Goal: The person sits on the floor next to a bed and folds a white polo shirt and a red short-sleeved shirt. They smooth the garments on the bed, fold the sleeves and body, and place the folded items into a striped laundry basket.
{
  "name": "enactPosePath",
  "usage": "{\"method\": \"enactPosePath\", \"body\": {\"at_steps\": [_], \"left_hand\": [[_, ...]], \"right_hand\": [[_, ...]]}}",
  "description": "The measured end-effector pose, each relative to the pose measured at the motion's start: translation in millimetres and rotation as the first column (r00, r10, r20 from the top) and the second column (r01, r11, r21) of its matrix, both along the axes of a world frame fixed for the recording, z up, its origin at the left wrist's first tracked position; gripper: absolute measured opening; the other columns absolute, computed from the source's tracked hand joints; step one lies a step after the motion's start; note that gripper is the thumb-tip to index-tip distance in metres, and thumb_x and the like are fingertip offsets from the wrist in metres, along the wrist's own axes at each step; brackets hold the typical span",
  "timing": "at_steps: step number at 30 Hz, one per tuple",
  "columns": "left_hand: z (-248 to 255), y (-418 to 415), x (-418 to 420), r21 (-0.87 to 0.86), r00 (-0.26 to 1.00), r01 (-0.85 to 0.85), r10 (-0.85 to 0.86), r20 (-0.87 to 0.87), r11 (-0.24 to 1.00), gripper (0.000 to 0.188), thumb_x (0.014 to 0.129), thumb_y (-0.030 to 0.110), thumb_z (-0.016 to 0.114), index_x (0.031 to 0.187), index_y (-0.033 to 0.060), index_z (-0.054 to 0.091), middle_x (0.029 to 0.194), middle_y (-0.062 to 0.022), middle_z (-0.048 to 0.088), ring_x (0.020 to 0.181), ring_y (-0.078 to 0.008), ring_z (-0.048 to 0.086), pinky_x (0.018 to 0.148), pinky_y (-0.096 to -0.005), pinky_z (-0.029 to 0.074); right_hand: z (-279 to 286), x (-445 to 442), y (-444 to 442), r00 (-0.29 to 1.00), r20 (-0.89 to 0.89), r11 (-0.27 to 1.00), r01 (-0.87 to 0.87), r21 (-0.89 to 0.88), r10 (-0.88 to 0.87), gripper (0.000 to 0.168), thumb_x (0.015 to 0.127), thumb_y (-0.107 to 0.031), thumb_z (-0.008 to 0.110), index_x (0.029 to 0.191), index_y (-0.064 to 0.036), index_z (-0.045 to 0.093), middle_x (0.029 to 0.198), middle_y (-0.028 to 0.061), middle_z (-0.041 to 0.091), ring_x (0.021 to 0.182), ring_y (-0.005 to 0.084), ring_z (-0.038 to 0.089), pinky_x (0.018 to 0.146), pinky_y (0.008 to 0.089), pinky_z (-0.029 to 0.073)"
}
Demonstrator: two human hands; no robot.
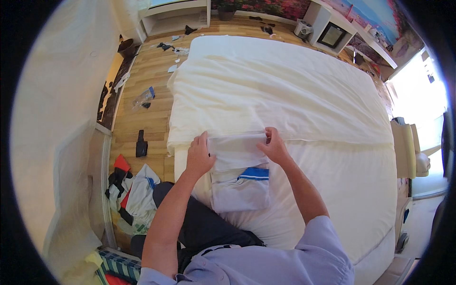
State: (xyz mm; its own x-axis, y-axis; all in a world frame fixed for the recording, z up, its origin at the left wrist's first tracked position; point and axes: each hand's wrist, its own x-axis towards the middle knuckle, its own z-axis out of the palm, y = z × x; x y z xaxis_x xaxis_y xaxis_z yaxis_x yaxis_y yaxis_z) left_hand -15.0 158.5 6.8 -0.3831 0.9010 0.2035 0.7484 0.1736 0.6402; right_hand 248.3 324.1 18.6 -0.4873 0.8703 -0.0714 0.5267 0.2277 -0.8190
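Note:
A white garment (239,199) with a blue panel and white stripe lies folded into a narrow strip on the bed in front of me. Its far end (237,151) is turned into a flat flap, held between my two hands. My left hand (201,155) grips the flap's left edge, fingers along the side and thumb on the cloth. At the opposite edge, my right hand (275,145) pinches the far right corner between thumb and fingers. The blue panel shows just below the flap.
The bed (342,181) has a rumpled cream sheet (278,89) across its far half. Loose clothes (140,194) lie on the wooden floor at left, near a black item (141,144) and a clear plastic bag (143,98). A beige chair (404,149) stands at right.

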Motion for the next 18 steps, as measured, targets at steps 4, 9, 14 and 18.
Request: {"method": "enactPosePath", "body": {"at_steps": [4, 9, 14, 18], "left_hand": [[-14, 4, -4, -0.139, 0.955, -0.049, 0.088, 0.285, 0.989, 0.045, 0.074, 0.014, 0.073, 0.116, 0.0022, 0.063, 0.118, -0.0194, 0.063, 0.107, -0.0401, 0.061, 0.094, -0.0459, 0.05], [3, -1, -8, -0.134, 0.946, 0.009, 0.035, 0.321, 0.991, 0.036, 0.074, 0.01, 0.076, 0.108, 0.0013, 0.065, 0.098, -0.0155, 0.068, 0.092, -0.0305, 0.066, 0.083, -0.0381, 0.053], [30, -19, -14, -0.073, 0.716, 0.149, -0.057, 0.695, 0.986, 0.023, 0.079, 0.005, 0.074, 0.1, 0.0022, 0.065, 0.091, -0.0118, 0.069, 0.088, -0.0274, 0.066, 0.077, -0.0361, 0.052], [55, -47, -10, 0.069, 0.773, 0.247, -0.239, 0.588, 0.967, 0.02, 0.077, 0.002, 0.074, 0.094, 0.004, 0.063, 0.092, -0.0101, 0.07, 0.089, -0.0258, 0.067, 0.077, -0.0359, 0.052]], "right_hand": [[-3, -10, 6, 0.984, 0.112, 0.99, -0.142, 0.001, 0.141, 0.046, 0.079, -0.018, 0.077, 0.117, 0.001, 0.059, 0.102, 0.0171, 0.067, 0.092, 0.0247, 0.064, 0.084, 0.0366, 0.053], [33, -3, -3, 0.974, 0.033, 0.974, -0.22, -0.063, 0.222, 0.021, 0.081, -0.017, 0.073, 0.093, 0.0, 0.067, 0.082, 0.0126, 0.068, 0.078, 0.0227, 0.063, 0.075, 0.037, 0.051], [69, 15, -21, 0.948, 0.117, 0.955, -0.292, -0.039, 0.295, 0.018, 0.083, -0.011, 0.074, 0.097, -0.002, 0.067, 0.084, 0.0073, 0.067, 0.08, 0.0166, 0.06, 0.075, 0.0324, 0.05], [85, 35, -44, 0.92, 0.07, 0.921, -0.388, 0.034, 0.385, 0.018, 0.082, -0.006, 0.074, 0.098, -0.004, 0.067, 0.09, 0.0069, 0.067, 0.084, 0.0189, 0.062, 0.078, 0.0327, 0.05]]}}
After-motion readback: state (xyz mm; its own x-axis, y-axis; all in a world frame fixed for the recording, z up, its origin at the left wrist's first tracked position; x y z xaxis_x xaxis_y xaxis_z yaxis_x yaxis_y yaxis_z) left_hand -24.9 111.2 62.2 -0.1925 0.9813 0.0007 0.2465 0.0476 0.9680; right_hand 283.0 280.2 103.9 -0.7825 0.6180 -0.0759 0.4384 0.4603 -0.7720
